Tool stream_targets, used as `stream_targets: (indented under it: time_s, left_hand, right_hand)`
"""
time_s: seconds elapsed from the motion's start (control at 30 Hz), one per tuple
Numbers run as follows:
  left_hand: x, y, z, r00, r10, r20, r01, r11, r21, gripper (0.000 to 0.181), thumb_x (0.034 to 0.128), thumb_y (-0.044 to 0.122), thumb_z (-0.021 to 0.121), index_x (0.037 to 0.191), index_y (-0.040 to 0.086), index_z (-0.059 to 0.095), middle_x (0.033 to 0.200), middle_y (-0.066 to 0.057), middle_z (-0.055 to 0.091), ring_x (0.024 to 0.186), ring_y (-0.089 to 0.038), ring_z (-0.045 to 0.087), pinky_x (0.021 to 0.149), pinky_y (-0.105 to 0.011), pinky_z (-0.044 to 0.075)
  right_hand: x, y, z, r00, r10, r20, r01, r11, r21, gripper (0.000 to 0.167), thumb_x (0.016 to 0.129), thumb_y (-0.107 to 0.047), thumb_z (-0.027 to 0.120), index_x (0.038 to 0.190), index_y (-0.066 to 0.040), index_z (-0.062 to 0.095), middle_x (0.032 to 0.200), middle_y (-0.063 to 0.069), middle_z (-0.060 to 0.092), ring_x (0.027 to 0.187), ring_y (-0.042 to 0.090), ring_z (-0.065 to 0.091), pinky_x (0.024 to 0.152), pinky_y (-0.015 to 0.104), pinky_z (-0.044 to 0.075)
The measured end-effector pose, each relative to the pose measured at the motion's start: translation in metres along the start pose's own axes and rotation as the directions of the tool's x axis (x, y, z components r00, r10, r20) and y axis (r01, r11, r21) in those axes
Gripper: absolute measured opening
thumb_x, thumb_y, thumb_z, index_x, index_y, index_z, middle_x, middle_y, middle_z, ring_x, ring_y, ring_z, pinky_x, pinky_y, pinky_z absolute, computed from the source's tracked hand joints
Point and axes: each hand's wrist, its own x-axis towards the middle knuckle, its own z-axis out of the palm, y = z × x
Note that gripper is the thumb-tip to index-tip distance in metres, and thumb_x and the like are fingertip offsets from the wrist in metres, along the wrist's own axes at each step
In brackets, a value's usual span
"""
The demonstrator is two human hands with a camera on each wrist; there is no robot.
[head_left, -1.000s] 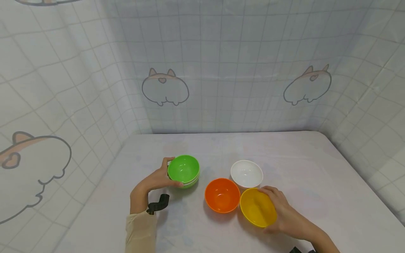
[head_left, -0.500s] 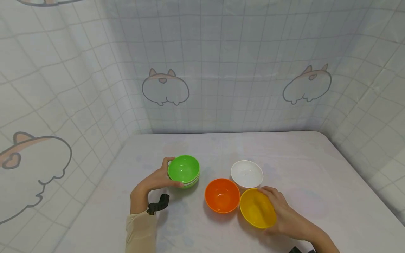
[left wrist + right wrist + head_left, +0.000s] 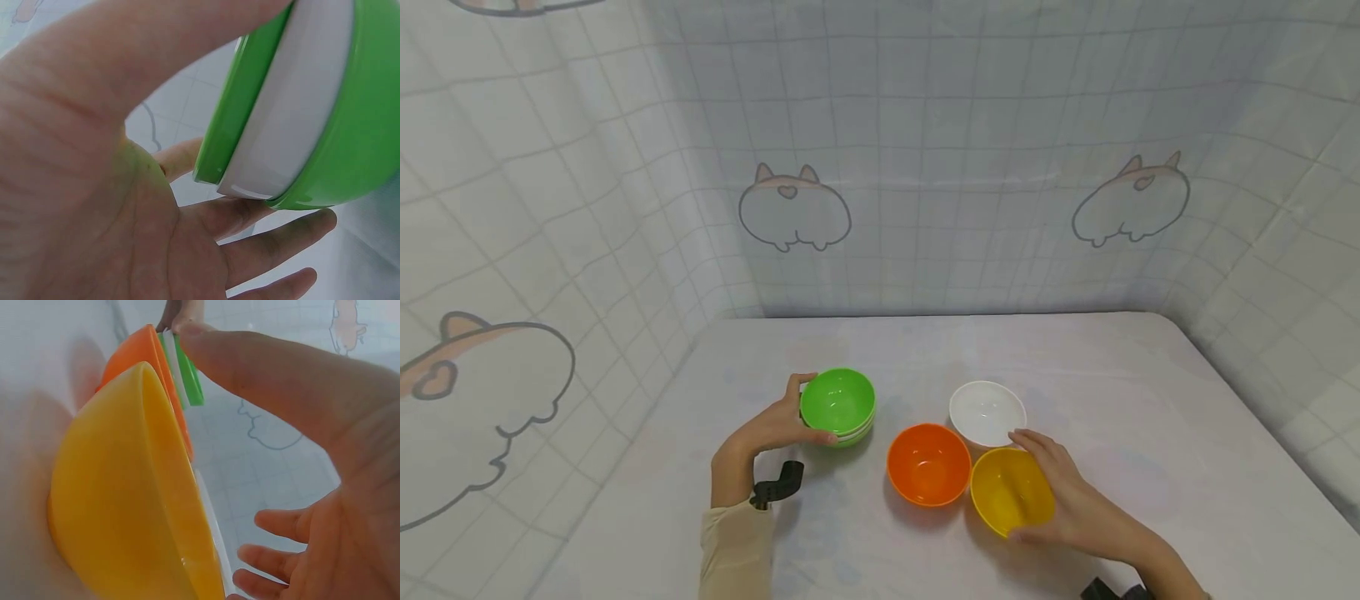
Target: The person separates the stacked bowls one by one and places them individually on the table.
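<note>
In the head view a stack of bowls stands at the left, a green bowl point(image 3: 838, 401) on top; the left wrist view shows a white bowl point(image 3: 290, 106) between two green ones. My left hand point(image 3: 775, 423) grips the stack, thumb at the near side and fingers behind. At the right, a yellow bowl point(image 3: 1011, 492) stands beside an orange bowl point(image 3: 928, 464). My right hand point(image 3: 1071, 508) is spread around the yellow bowl's right side; in the right wrist view a gap shows between the fingers point(image 3: 269, 559) and the yellow bowl point(image 3: 119, 487).
Another white bowl point(image 3: 987, 413) stands behind the orange and yellow bowls, close to both. All the bowls are on a pale cloth-covered table point(image 3: 1150, 467). Grid-patterned curtains point(image 3: 955, 167) hang behind and at both sides.
My right hand has loosened from the yellow bowl, its fingers and thumb now above the rim. The yellow bowl sits nearly as before. My left hand stays on the stack.
</note>
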Motion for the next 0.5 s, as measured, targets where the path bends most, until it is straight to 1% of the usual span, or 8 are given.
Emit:
stream_targets:
  time_s: [0.1, 0.33, 0.5]
  left_hand:
    - [-0.001, 0.003, 0.001, 1.0, 0.005, -0.002, -0.005, 1.0, 0.001, 0.109, 0.068, 0.039, 0.086, 0.146, 0.014, 0.014, 0.135, -0.022, 0.046, 0.124, -0.036, 0.045, 0.098, -0.054, 0.037]
    - [-0.003, 0.006, 0.0, 1.0, 0.003, -0.002, -0.003, 1.0, 0.003, 0.109, 0.0685, 0.038, 0.085, 0.146, 0.013, 0.013, 0.135, -0.023, 0.046, 0.125, -0.037, 0.045, 0.098, -0.054, 0.037]
    - [-0.004, 0.009, 0.0, 1.0, 0.013, -0.002, -0.013, 1.0, 0.006, 0.108, 0.0695, 0.036, 0.085, 0.146, 0.012, 0.013, 0.134, -0.024, 0.046, 0.124, -0.038, 0.045, 0.098, -0.055, 0.037]
  right_hand:
    - [0.001, -0.001, -0.001, 1.0, 0.004, -0.001, -0.004, 1.0, 0.005, 0.101, 0.071, -0.05, 0.082, 0.149, -0.02, 0.025, 0.15, 0.011, 0.024, 0.132, 0.038, 0.028, 0.092, 0.067, 0.037]
    - [0.005, 0.001, -0.005, 1.0, -0.018, -0.004, 0.018, 1.0, -0.004, 0.103, 0.072, -0.05, 0.082, 0.15, -0.016, 0.025, 0.149, 0.012, 0.025, 0.131, 0.037, 0.029, 0.093, 0.067, 0.036]
    - [0.014, 0.0, -0.008, 1.0, -0.008, 0.015, 0.007, 1.0, 0.019, 0.103, 0.073, -0.047, 0.082, 0.15, -0.015, 0.023, 0.15, 0.015, 0.023, 0.131, 0.04, 0.03, 0.092, 0.068, 0.036]
